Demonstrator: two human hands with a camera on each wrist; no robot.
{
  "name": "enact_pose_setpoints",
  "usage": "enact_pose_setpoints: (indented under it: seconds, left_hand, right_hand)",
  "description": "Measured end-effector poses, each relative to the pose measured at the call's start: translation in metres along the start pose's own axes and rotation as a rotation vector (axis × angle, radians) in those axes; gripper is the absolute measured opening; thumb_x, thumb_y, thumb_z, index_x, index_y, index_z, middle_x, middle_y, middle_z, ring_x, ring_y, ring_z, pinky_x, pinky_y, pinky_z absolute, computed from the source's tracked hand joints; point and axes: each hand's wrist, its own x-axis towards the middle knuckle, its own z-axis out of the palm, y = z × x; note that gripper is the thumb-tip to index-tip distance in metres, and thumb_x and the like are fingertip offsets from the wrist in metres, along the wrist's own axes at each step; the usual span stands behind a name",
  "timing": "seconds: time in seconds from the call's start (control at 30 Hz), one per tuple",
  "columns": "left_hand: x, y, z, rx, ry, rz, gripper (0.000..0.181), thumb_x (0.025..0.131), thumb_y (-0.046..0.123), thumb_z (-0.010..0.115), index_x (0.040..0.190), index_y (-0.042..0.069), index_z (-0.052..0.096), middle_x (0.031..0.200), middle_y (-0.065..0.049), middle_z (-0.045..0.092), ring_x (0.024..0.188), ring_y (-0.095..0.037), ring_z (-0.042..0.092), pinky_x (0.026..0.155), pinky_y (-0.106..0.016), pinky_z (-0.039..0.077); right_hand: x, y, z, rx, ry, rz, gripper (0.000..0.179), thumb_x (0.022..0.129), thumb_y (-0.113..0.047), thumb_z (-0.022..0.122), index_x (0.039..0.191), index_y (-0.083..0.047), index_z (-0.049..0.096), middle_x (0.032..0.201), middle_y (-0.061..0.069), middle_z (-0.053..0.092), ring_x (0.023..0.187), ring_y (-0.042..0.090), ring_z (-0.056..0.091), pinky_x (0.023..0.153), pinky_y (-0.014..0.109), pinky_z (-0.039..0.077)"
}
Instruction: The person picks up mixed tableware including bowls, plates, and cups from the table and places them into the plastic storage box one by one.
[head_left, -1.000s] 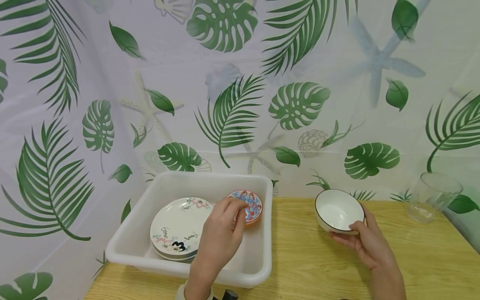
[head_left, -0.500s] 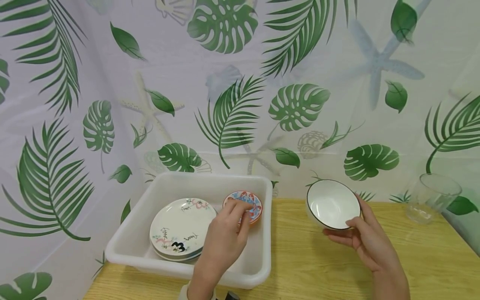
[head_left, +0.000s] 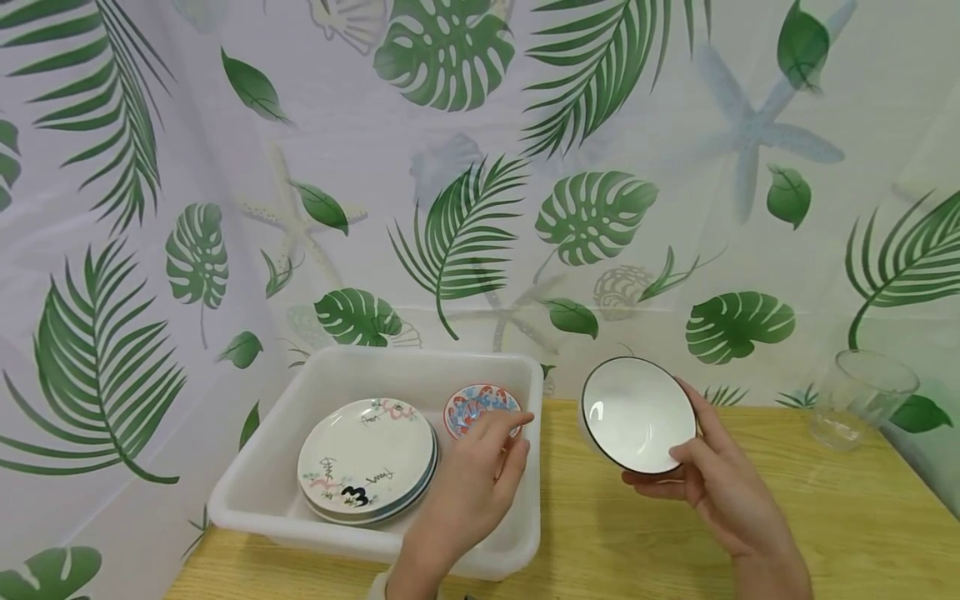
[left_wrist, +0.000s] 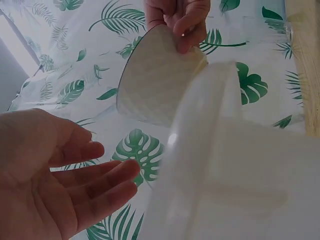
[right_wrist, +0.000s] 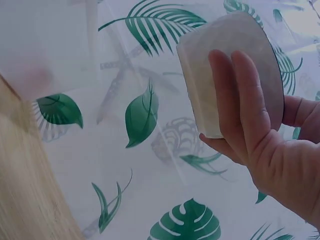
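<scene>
A white bowl with a dark rim [head_left: 637, 412] is tilted above the table in the head view, its inside facing the head camera. My right hand [head_left: 723, 479] grips it, thumb over the rim and fingers under the outside, as the right wrist view also shows on the bowl's wall [right_wrist: 200, 85]. My left hand [head_left: 476, 483] is over the right part of a white plastic tub [head_left: 258, 521], fingers loosely extended and holding nothing [left_wrist: 75, 180]. Beyond its fingers in the tub lies a small red-and-blue patterned dish [head_left: 476, 404], partly covered by the hand.
Several white plates with floral print [head_left: 363, 458] are stacked at the tub's left. A clear glass [head_left: 862, 400] stands at the right end of the wooden table [head_left: 600, 542]. A leaf-printed sheet [head_left: 465, 250] hangs close behind.
My right hand has brought the bowl up and leftward toward the tub, tipping its opening more toward the camera. My left hand has come off the patterned dish and shifted right.
</scene>
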Motion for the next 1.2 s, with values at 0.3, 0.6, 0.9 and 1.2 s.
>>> enact_pose_setpoints:
  seconds: [0.3, 0.6, 0.9, 1.2]
  left_hand:
    - [-0.001, 0.002, 0.002, -0.323, -0.143, -0.135, 0.048, 0.103, 0.018, 0.054, 0.149, 0.012, 0.041, 0.114, -0.008, 0.065, 0.078, -0.012, 0.068, 0.07, -0.023, 0.055]
    - [0.0, 0.004, 0.0, -0.511, -0.247, -0.182, 0.056, 0.105, 0.021, 0.05, 0.156, 0.022, 0.027, 0.129, -0.01, 0.055, 0.079, -0.016, 0.067, 0.066, -0.027, 0.057]
    - [0.0, 0.004, -0.005, -0.807, -0.398, -0.142, 0.056, 0.106, 0.016, 0.048, 0.157, 0.012, 0.026, 0.091, -0.029, 0.068, 0.08, -0.008, 0.068, 0.063, -0.044, 0.059]
    - [-0.001, 0.001, -0.009, -0.873, -0.482, -0.111, 0.06, 0.105, 0.022, 0.051, 0.158, 0.011, 0.024, 0.1, -0.03, 0.063, 0.076, -0.008, 0.068, 0.06, -0.041, 0.059]
  right_hand:
    - [-0.003, -0.006, 0.014, -0.022, -0.033, 0.006, 0.079, 0.094, 0.013, 0.026, 0.16, -0.029, 0.011, 0.144, 0.003, 0.032, 0.091, 0.043, 0.07, 0.076, 0.049, 0.059]
    - [-0.007, -0.012, 0.021, -0.062, -0.06, 0.038, 0.08, 0.093, 0.013, 0.028, 0.16, -0.03, 0.015, 0.148, 0.001, 0.026, 0.1, 0.038, 0.068, 0.072, 0.054, 0.058]
    - [-0.011, -0.016, 0.029, -0.13, -0.142, 0.044, 0.079, 0.094, 0.012, 0.03, 0.16, -0.026, 0.014, 0.152, -0.003, 0.026, 0.104, 0.034, 0.065, 0.066, 0.051, 0.059]
    - [-0.013, -0.018, 0.029, -0.164, -0.152, 0.103, 0.077, 0.093, 0.01, 0.034, 0.16, -0.023, 0.016, 0.152, -0.003, 0.03, 0.11, 0.03, 0.062, 0.071, 0.049, 0.059]
